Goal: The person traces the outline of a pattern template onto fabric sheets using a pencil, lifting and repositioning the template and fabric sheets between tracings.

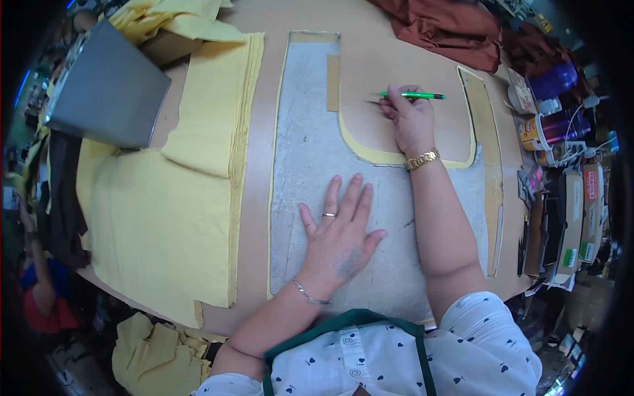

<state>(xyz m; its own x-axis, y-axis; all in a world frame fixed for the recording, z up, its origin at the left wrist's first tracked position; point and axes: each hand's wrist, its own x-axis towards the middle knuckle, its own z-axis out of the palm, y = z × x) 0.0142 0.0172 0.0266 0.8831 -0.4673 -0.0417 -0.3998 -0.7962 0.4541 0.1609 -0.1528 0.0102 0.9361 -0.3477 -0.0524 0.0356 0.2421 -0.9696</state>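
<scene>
My left hand [337,241] lies flat with its fingers spread on a large grey pattern template [304,145], pressing against its lower middle. Between the thumb and fingers of my right hand [411,119] is a green pencil [429,96], held nearly level with its tip to the left. That hand is over the template's U-shaped cutout, where brown table surface [370,66] shows. A strip of yellow fabric [373,155] peeks out from under the template along the curve of the cutout. Brown tape-like strips [333,82] are on the template's upper arms.
A tall stack of yellow cloth [165,218] lies to the left, with a grey metal block [109,89] on its far end. Rust-coloured fabric [449,30] is heaped at the far right. Boxes [571,218] and tubs [531,132] line the right edge.
</scene>
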